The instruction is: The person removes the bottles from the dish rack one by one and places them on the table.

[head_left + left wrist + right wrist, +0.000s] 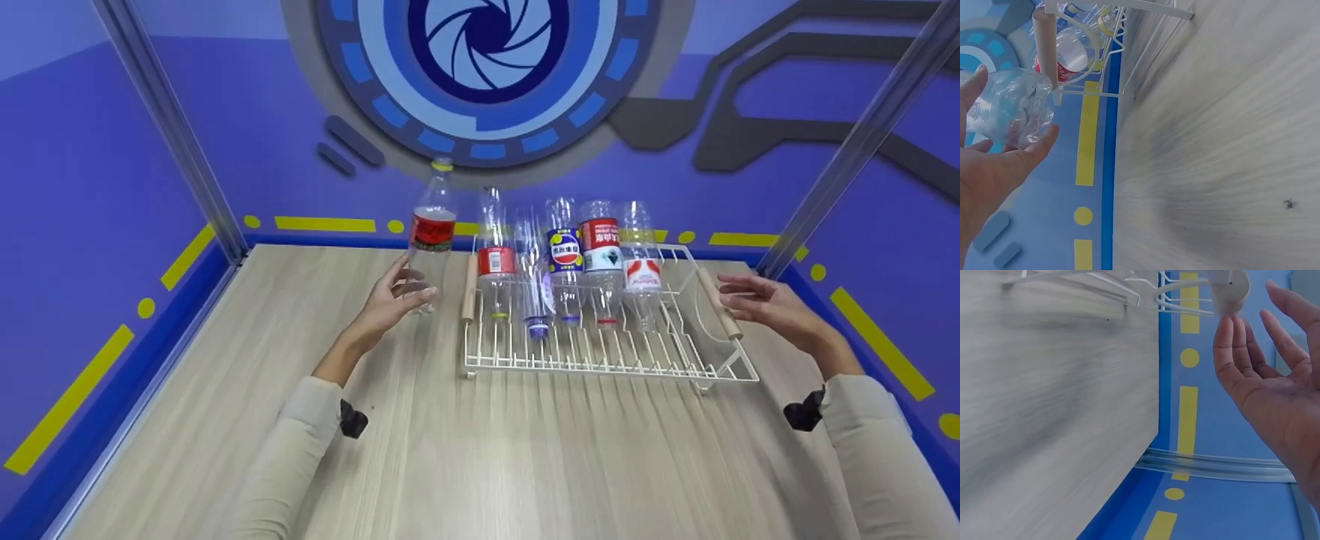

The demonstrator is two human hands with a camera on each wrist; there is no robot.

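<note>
Wooden table (480, 450), one rack (600, 360) with five bottles, left hand (390, 300) gripping sixth bottle (429, 240)

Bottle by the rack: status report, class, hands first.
Left hand grips red-label bottle, upright, left of rack. Right hand open beside rack's right handle. Five bottles racked, nothing blocking.

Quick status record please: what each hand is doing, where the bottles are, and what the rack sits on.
left hand: grip around the base of a clear bottle with red label, upright, just left of the rack
right hand: fingers straight, holding nothing, beside the rack's right wooden handle
rack: white wire, on the wooden table
bottles in rack: five, necks down, side by side
left wooden handle: free, next to the held bottle
</note>
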